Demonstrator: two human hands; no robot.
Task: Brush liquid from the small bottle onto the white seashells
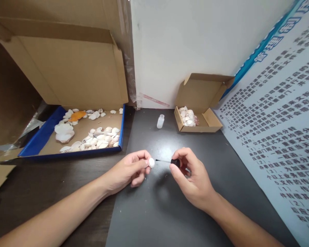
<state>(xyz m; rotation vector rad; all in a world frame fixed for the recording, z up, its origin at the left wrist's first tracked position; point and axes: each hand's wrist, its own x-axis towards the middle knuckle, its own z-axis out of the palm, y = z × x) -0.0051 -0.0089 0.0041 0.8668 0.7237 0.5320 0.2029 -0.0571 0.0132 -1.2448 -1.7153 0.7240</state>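
Pinched between the thumb and fingers of my left hand (134, 168) is a small white seashell (151, 162). My right hand (193, 175) grips the black cap of a brush applicator (175, 163). Its thin stem points left, and the dark brush tip stays a short way off the shell's right side, apart from it. Behind both hands, a small clear bottle (160, 121) stands upright without a cap, with whitish liquid inside.
At the left, a large blue-edged cardboard box (122, 128) lies open with many shells and an orange one (77, 116). A smaller open carton (201, 129) with shells (187, 116) is at the back right. A printed poster (278, 137) lines the right wall.
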